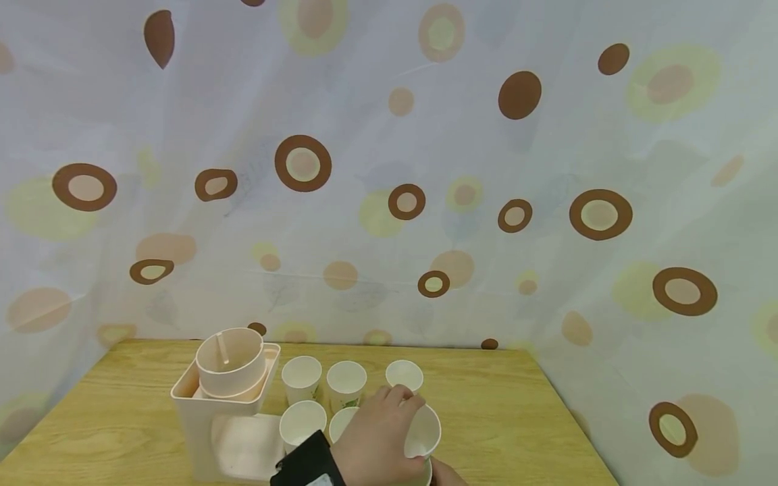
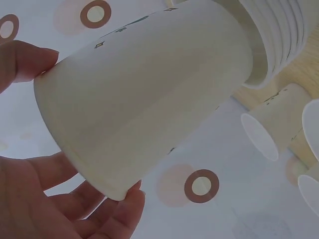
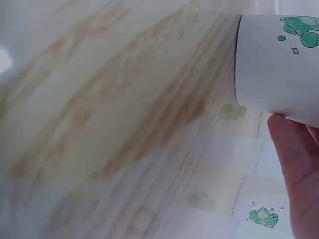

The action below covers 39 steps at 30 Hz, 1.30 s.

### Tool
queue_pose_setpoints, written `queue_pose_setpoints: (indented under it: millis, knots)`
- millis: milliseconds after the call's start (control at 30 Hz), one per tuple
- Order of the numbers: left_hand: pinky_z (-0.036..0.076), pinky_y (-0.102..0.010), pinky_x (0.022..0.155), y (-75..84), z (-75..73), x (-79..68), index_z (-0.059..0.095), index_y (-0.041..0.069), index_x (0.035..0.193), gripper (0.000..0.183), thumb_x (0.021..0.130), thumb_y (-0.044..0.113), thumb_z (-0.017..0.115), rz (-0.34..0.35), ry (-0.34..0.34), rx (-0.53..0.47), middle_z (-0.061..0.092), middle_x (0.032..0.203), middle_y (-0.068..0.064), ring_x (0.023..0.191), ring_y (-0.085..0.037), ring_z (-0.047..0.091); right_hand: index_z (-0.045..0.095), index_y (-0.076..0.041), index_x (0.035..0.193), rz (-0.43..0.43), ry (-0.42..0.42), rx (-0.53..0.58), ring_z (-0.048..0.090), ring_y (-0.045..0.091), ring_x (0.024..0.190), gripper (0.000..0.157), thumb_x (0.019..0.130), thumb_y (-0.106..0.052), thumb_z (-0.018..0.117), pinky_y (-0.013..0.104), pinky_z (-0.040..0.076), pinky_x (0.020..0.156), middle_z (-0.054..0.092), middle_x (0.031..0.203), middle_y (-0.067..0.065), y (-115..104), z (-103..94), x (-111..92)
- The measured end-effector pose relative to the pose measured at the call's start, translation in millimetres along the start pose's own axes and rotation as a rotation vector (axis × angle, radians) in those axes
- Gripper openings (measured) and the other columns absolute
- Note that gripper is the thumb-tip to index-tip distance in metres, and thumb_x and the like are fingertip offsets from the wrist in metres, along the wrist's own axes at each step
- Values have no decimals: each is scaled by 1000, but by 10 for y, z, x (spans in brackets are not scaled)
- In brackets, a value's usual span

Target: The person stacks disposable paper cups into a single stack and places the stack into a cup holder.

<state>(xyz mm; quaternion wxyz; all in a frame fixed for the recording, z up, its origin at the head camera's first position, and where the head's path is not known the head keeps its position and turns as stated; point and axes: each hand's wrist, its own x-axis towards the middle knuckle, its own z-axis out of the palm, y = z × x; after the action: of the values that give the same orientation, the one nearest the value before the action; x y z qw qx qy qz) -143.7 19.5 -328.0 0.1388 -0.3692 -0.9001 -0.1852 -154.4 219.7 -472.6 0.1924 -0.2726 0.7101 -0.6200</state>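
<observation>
My left hand, a black band at its wrist, reaches over a group of white paper cups. In the left wrist view its thumb and fingers pinch a white paper cup around one end. Close by that cup's far end are the stacked rims of nested paper cups. Most of my right hand is hidden in the head view, low beside the cups. From the right wrist, my right hand holds a paper cup with a green cartoon print, apparently part of the stack.
Several white paper cups, such as one at the back and one on the right, stand mouth up on the wooden table. Left of them is a pale plastic bin with a round container on top. A patterned cloth hangs behind.
</observation>
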Motion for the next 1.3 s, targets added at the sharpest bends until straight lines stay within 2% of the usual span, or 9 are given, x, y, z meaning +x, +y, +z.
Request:
queue_pose_setpoints:
  millis: [100, 200, 300, 367, 600, 833, 1033, 1200, 1300]
  knots:
    - [46, -23, 75, -1, 10, 11, 60, 14, 111, 51, 67, 37, 75, 5, -9, 10, 58, 104, 0, 93, -14, 53, 27, 28, 119, 4, 14, -1, 59, -4, 89, 60, 81, -4, 60, 16, 46, 81, 61, 106, 28, -57, 20, 8]
    - [46, -23, 75, -14, 17, 16, 59, 13, 114, 54, 68, 38, 74, -7, -55, -3, 58, 106, -1, 96, -14, 52, 35, 24, 116, -3, 71, -104, 58, -4, 88, 53, 78, -1, 62, 17, 46, 79, 65, 104, 16, -106, 11, 13]
    - [47, -24, 75, -27, 35, 16, 58, 13, 118, 57, 70, 38, 75, -19, -97, -10, 57, 109, -2, 98, -15, 52, 44, 18, 114, -29, 121, -254, 57, -5, 89, 50, 75, -3, 66, 18, 46, 79, 66, 102, 17, -137, -19, 17]
    - [47, -24, 75, -39, 56, 17, 57, 13, 120, 59, 70, 39, 75, -28, -118, -16, 56, 110, -2, 97, -15, 52, 46, 15, 115, -39, 130, -301, 56, -6, 92, 50, 74, -3, 68, 19, 45, 80, 65, 104, 19, -161, -36, 24]
    - [47, -25, 77, -47, 142, 2, 58, 13, 119, 60, 69, 41, 76, -43, -130, 11, 56, 111, -1, 97, -15, 53, 47, 12, 120, 55, 133, -253, 55, -4, 93, 56, 73, -6, 72, 18, 43, 82, 63, 109, 11, -259, -43, 43]
    - [47, -26, 76, -56, 213, -20, 58, 13, 118, 61, 68, 42, 77, -34, -130, 24, 57, 108, -1, 95, -14, 54, 47, 16, 116, -54, 130, -324, 55, -5, 92, 54, 71, -3, 70, 19, 44, 81, 65, 104, 8, -249, -46, 27]
    - [46, -24, 78, -72, 270, -45, 58, 14, 119, 65, 64, 41, 82, -11, -155, 10, 58, 109, 1, 96, -12, 54, 47, 17, 115, -56, 117, -284, 56, -5, 90, 50, 74, -4, 67, 20, 45, 79, 66, 100, 7, -196, -71, 19]
    - [47, -23, 77, -83, 299, -62, 59, 14, 117, 62, 64, 34, 83, -32, -195, -52, 60, 108, 2, 96, -10, 55, 47, 13, 118, -116, 99, -283, 58, -4, 91, 48, 79, -6, 66, 19, 46, 77, 66, 102, 5, -98, -85, 25]
    - [47, -23, 77, -102, 323, -65, 59, 13, 117, 60, 65, 32, 83, -57, -223, -108, 61, 109, 2, 95, -9, 56, 45, 15, 120, -104, 95, -265, 57, -4, 91, 50, 79, -6, 66, 19, 46, 77, 65, 103, 10, -101, -73, 25]
